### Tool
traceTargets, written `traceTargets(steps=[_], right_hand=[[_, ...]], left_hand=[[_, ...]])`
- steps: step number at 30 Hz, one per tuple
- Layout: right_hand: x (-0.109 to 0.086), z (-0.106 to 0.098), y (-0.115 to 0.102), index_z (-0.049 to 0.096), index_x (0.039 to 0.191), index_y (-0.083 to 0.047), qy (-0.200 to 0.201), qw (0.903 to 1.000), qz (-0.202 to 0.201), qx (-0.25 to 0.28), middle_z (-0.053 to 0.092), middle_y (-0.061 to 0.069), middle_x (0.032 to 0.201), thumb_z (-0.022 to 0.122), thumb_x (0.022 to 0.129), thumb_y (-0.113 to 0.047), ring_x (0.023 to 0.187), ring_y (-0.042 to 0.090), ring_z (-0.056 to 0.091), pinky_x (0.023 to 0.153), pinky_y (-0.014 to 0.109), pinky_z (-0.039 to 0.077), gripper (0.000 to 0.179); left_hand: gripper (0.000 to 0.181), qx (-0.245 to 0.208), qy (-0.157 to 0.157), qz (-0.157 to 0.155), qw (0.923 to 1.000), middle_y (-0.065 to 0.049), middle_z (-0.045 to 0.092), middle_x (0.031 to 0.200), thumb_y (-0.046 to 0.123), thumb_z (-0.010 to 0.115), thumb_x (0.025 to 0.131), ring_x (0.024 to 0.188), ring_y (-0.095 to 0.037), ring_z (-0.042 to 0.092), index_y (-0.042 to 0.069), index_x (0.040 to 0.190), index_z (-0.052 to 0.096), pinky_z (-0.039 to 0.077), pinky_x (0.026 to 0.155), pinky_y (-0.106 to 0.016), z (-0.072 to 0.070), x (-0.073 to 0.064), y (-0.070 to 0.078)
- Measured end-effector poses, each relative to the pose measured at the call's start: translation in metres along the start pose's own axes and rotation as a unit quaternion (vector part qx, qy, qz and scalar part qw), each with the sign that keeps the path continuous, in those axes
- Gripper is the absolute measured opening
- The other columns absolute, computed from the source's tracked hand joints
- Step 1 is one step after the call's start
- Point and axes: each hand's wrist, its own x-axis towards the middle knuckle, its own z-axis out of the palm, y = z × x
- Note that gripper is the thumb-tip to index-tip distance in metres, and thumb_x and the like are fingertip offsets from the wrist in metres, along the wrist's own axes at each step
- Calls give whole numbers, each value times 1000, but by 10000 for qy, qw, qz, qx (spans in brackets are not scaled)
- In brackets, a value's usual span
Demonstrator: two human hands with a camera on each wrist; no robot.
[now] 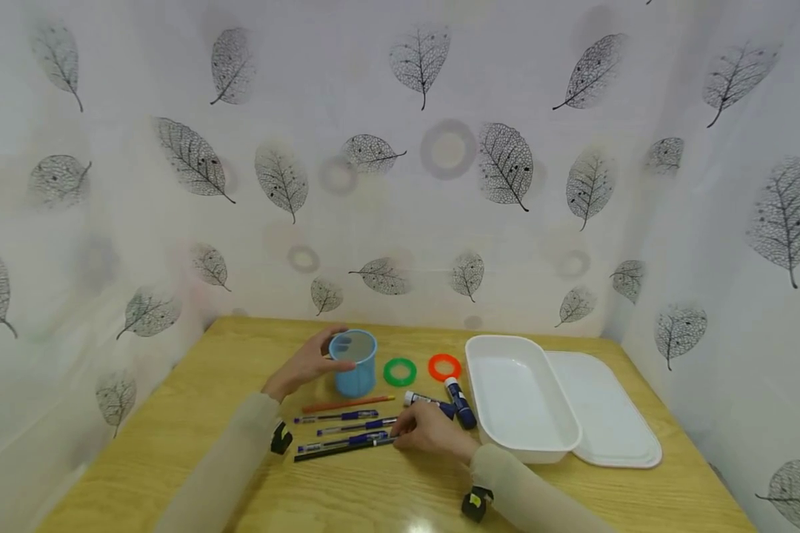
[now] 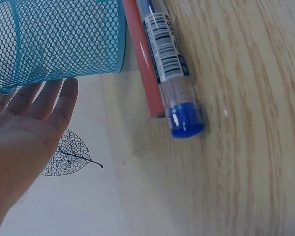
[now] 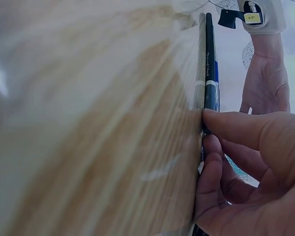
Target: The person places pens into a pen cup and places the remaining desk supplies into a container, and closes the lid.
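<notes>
My left hand holds a light-blue mesh pen holder from its left side, thumb across the front and fingers behind. In the left wrist view the fingers lie along the mesh wall. My right hand pinches the end of a black pencil between thumb and fingertips; the right wrist view shows this pencil lying close along the tabletop. Just beyond it are three clear pens with blue caps, the nearest pen right beside it. An orange-red pencil lies farthest back in the row.
Two glue sticks, one upper-right glue stick and another partly behind my right hand, lie beside a white plastic box. Its white lid is to the right. A green ring and a red ring lie behind. A leaf-patterned curtain surrounds the table.
</notes>
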Motion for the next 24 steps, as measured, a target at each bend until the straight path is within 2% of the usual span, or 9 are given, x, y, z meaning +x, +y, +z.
traceTargets(steps=[10, 18, 24], right_hand=[[0, -1, 0, 77, 84, -11, -20, 9996, -181, -206, 69, -6, 76, 80, 80, -12, 69, -2, 55, 65, 19, 48, 6], [-6, -8, -7, 75, 86, -10, -13, 9997, -111, -223, 71, -5, 81, 75, 85, -14, 72, 2, 55, 68, 21, 47, 4], [-7, -11, -5, 74, 90, -11, 249, 9992, -53, -301, 70, -5, 83, 72, 89, -16, 73, 2, 55, 69, 22, 47, 6]], left_hand=[[84, 169, 3, 41, 9998, -16, 55, 136, 33, 81, 81, 127, -34, 52, 13, 149, 36, 42, 105, -53, 0, 0, 0], [85, 169, -63, 31, 9998, -18, 54, 136, 32, 80, 83, 126, -38, 52, 10, 150, 34, 44, 103, -53, 0, 0, 1], [84, 113, -122, 44, 9999, -21, 52, 138, 31, 79, 84, 128, -41, 50, 10, 151, 32, 44, 103, -53, 0, -2, 1]])
